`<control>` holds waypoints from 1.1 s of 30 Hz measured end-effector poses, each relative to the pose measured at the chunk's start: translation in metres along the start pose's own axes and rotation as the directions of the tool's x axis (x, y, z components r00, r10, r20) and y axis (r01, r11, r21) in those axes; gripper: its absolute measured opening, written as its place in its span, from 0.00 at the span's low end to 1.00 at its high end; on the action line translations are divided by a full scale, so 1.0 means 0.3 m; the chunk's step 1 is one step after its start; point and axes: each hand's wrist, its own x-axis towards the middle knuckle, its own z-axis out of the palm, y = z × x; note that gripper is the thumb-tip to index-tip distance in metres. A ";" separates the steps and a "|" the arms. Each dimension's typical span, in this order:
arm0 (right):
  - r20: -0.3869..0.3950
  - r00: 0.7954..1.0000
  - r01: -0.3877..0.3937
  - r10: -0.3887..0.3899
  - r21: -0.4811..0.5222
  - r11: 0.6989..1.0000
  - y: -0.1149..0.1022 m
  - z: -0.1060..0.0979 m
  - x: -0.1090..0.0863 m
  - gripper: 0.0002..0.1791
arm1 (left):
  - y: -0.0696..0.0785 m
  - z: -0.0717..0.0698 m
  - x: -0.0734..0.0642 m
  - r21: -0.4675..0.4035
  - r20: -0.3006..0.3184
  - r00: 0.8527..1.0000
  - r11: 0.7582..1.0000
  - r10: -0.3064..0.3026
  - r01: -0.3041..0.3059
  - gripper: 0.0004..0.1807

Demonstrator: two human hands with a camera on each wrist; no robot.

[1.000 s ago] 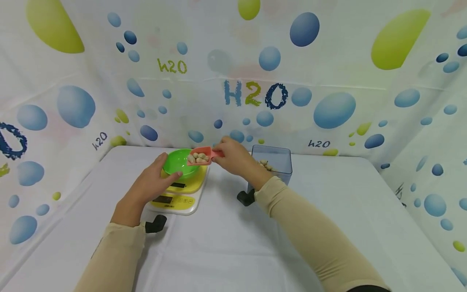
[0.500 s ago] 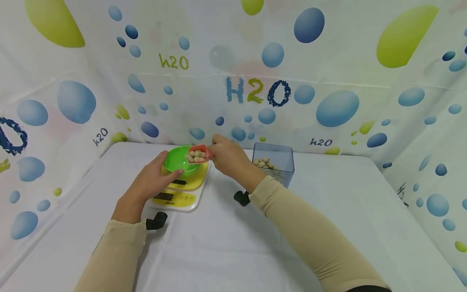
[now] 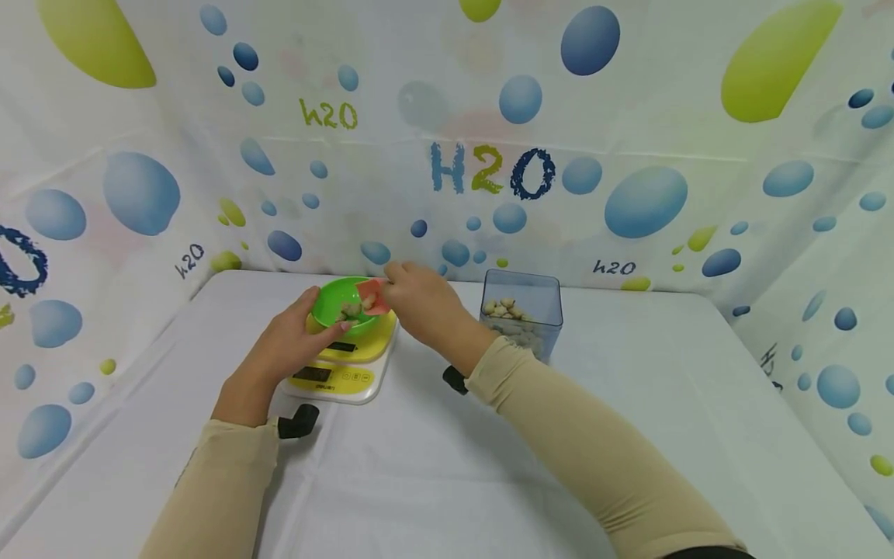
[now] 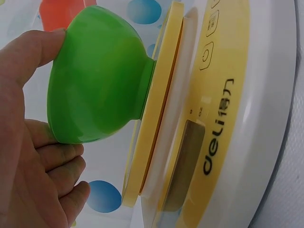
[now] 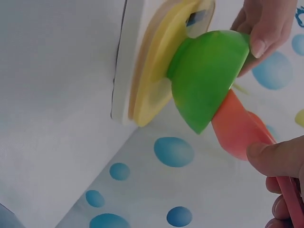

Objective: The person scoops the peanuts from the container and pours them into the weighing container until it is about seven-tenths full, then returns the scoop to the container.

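A green bowl (image 3: 331,293) stands on a yellow and white kitchen scale (image 3: 363,388). My left hand (image 3: 282,349) holds the bowl by its rim, thumb on the near side and fingers across from it, as the left wrist view shows. My right hand (image 3: 433,307) grips the handle of a coral-red scoop (image 5: 237,128), which tips over the bowl's right rim. Pale beige nut-like pieces (image 3: 349,310) lie in the bowl, and a few are at the scoop's mouth. In the right wrist view the scoop's lip overlaps the rim of the bowl.
A clear bluish plastic bin (image 3: 548,299) with more beige pieces (image 3: 506,308) stands right of the scale, beside my right forearm. White cloth covers the table (image 3: 433,481). A white curtain (image 3: 391,186) with blue and green spots hangs behind and at the sides.
My right hand has moved a little left and turned the scoop over the bowl. Most pieces have slid from the scoop into the bowl. The left hand has stayed at the rim.
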 end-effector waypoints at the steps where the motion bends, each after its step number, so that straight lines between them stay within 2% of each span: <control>1: -0.002 1.000 0.006 -0.006 -0.008 1.000 0.001 -0.002 -0.002 0.11 | 0.002 0.000 0.000 -0.003 -0.004 1.000 1.000 0.007 -0.007 0.54; 7: 0.022 0.999 -0.024 0.024 0.001 1.000 0.023 -0.013 -0.012 0.13 | 0.021 -0.002 0.002 -0.012 0.001 1.000 1.000 0.018 -0.018 0.51; 15: 0.037 0.990 -0.136 0.136 0.006 0.991 0.067 -0.009 -0.032 0.11 | 0.040 -0.001 0.006 0.007 0.032 0.999 1.000 -0.016 0.016 0.56; 17: 0.055 0.982 -0.185 0.182 0.040 0.982 0.080 -0.011 -0.038 0.11 | 0.042 0.000 0.007 0.012 0.037 0.999 1.000 -0.012 0.011 0.56; 19: 0.086 0.970 -0.238 0.229 0.123 0.963 0.096 -0.017 -0.043 0.12 | 0.046 -0.001 0.007 0.014 0.039 0.999 1.000 -0.011 0.010 0.56; 21: 0.134 0.953 -0.298 0.272 0.250 0.921 0.114 -0.031 -0.050 0.14 | 0.051 -0.006 0.004 0.018 0.029 1.000 1.000 -0.005 0.004 0.56; 25: 0.217 0.917 -0.398 0.334 0.487 0.777 0.163 -0.060 -0.073 0.17 | 0.071 -0.021 -0.008 0.033 -0.026 0.999 0.999 0.037 -0.036 0.53; 27: 0.245 0.900 -0.436 0.362 0.552 0.711 0.194 -0.067 -0.091 0.19 | 0.088 -0.027 -0.013 0.038 -0.052 0.996 0.997 0.073 -0.071 0.52; 31: 0.275 0.868 -0.492 0.414 0.597 0.634 0.265 -0.081 -0.143 0.23 | 0.142 -0.024 -0.018 0.032 -0.064 0.987 0.989 0.145 -0.143 0.51; 33: 0.279 0.857 -0.508 0.434 0.596 0.622 0.299 -0.092 -0.174 0.24 | 0.179 -0.019 -0.016 0.031 -0.053 0.986 0.987 0.161 -0.160 0.51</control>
